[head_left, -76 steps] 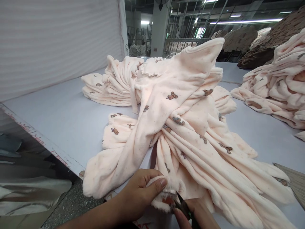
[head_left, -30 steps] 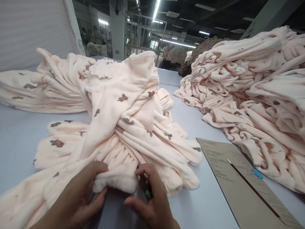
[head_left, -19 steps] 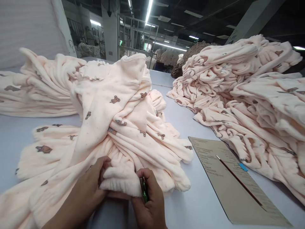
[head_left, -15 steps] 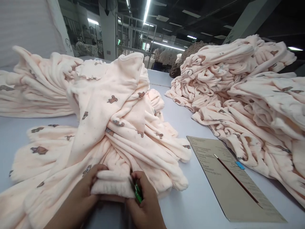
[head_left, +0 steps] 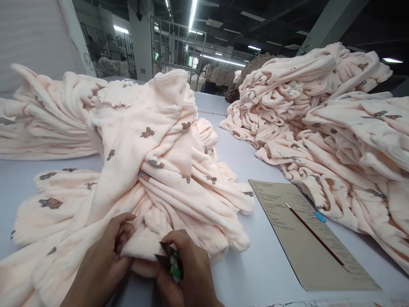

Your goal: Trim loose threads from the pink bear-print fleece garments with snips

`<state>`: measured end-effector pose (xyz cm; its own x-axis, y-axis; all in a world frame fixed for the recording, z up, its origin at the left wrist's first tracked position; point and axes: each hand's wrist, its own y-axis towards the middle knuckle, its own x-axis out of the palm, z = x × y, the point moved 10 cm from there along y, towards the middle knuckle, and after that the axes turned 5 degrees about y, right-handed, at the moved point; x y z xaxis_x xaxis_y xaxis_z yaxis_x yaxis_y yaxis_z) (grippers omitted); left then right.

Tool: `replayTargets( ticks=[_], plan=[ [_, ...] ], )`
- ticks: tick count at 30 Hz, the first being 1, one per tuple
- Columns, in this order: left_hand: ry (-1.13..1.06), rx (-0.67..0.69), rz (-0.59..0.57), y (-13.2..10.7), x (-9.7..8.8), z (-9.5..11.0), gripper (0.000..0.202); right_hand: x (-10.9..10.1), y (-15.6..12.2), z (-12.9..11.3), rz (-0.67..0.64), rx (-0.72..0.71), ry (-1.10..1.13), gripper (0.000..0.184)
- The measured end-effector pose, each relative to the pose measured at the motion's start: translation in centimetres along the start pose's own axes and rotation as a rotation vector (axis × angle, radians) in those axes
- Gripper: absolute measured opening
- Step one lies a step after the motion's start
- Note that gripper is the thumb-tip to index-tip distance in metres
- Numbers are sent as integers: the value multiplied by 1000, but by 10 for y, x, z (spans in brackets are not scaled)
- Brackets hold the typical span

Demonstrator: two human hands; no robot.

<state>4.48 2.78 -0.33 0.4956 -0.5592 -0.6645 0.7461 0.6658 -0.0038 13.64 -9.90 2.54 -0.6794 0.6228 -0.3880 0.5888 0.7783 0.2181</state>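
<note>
A pale pink fleece garment (head_left: 150,170) printed with small brown bears lies heaped in front of me on a light grey table (head_left: 255,264). My left hand (head_left: 102,260) pinches the garment's cuff end (head_left: 143,249) near the table's front edge. My right hand (head_left: 182,273) is closed on small green-handled thread snips (head_left: 171,262), whose dark blades point at that cuff.
More pink bear-print garments are stacked at the far left (head_left: 41,119) and in a big heap at the right (head_left: 335,128). A brown cardboard sheet (head_left: 306,234) with a thin red-brown stick (head_left: 315,236) lies right of me. Metal racks stand behind.
My view swung right from the table's left edge, bringing the right heap and cardboard into sight. Both hands kept working the cuff, turning it; the snips now point at its edge.
</note>
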Motion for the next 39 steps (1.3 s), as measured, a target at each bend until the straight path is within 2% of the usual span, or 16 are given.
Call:
replayTargets(
  ticks=[3,6,8,13,17,21,24,30,35,39],
  plan=[
    [-188,-51,0,-4,-2,-10,27,-2,-6,14,-42,70,35,38],
    [-199,-55,55,-13,-9,-8,25,-2,-10,18,-94,108,79,34],
    [-152,2,78,-16,-11,1,27,-3,-9,14,-87,111,114,27],
    [-59,165,132,-17,-16,29,29,-5,-1,-6,47,36,113,18],
    [-87,227,84,-16,-12,41,28,13,2,-6,-3,52,20,8],
    [-136,162,41,-18,-5,30,23,17,-1,3,-40,104,35,2],
    [-155,130,23,-20,0,23,24,15,-3,8,-39,156,60,5],
    [-208,101,-14,-19,4,20,24,18,-3,12,-49,203,105,9],
    [-238,25,-24,-19,5,16,22,17,-2,13,-56,222,135,11],
    [-294,-36,-14,-18,5,15,26,14,-3,20,-62,296,181,17]
  ],
)
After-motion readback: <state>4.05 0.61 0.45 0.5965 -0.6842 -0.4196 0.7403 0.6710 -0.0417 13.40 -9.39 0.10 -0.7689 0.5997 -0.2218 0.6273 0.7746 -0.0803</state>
